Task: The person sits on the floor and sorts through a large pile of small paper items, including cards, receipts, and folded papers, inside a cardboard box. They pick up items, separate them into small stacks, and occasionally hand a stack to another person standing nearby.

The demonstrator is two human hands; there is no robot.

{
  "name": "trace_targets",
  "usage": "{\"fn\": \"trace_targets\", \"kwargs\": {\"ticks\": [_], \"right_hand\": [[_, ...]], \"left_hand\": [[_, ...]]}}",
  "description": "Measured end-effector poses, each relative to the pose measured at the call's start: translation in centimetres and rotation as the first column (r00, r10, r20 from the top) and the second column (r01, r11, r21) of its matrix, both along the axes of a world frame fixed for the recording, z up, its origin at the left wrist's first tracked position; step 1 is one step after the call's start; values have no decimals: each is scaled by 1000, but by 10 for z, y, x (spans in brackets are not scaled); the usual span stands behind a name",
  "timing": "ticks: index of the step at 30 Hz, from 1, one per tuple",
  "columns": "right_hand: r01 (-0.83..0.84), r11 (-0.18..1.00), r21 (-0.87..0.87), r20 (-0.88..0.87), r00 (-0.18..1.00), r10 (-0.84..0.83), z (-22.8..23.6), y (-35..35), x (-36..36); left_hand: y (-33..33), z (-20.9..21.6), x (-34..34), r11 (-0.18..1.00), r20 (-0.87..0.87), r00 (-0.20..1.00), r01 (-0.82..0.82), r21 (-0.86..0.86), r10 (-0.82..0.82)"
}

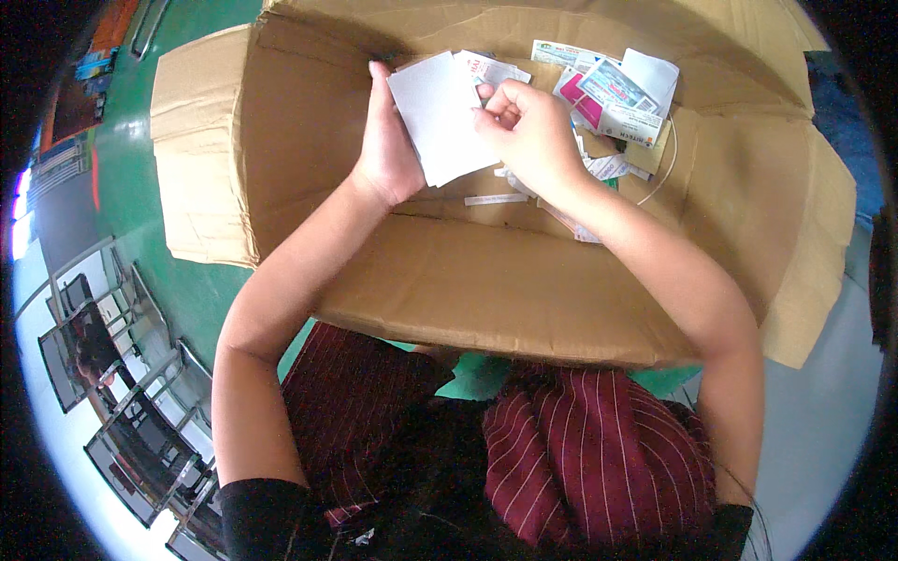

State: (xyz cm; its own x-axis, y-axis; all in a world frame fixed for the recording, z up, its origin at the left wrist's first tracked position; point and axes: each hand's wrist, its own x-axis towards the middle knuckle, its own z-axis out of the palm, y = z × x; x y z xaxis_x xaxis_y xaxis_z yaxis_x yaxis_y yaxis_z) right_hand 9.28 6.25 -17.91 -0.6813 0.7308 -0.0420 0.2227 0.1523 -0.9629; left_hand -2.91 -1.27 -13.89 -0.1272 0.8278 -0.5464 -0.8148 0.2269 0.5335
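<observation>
Over the inside of an open cardboard box [449, 271], my left hand [388, 154] holds a small stack of blank white cards [435, 122] by its left side, thumb up along the edge. My right hand [533, 131] has its fingers curled and pinched at the stack's right edge. Just behind the stack, a white card with red print [491, 70] partly shows. Beyond my right hand lies a loose pile of printed cards [613, 89] in white, blue and magenta. My right hand and forearm hide part of the scraps beneath.
A narrow paper strip [496, 199] lies on the box bottom, and a thin pale cord [672, 164] curves beside the pile. The box's left flap [201, 145] and right flap [814, 252] fold outward. Green floor [201, 84] and metal-framed furniture [131, 393] are at the left.
</observation>
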Motion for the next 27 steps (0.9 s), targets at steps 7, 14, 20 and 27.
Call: {"fn": "trace_targets", "kwargs": {"ticks": [7,14,20,27], "right_hand": [[57,998,-23,-106,993,-59,-47,39,-8],[-154,736,659,395,904,-165,-98,56,-28],[-313,752,580,583,804,-116,-95,45,-42],[-195,902,385,342,938,57,-78,74,-32]], "left_hand": [[-15,-6,-18,997,-79,996,-26,72,32],[-13,-12,-45,967,95,987,-150,207,133],[-13,-15,-48,956,104,993,-81,283,54],[-15,-15,-50,980,-13,999,-43,193,47]]}}
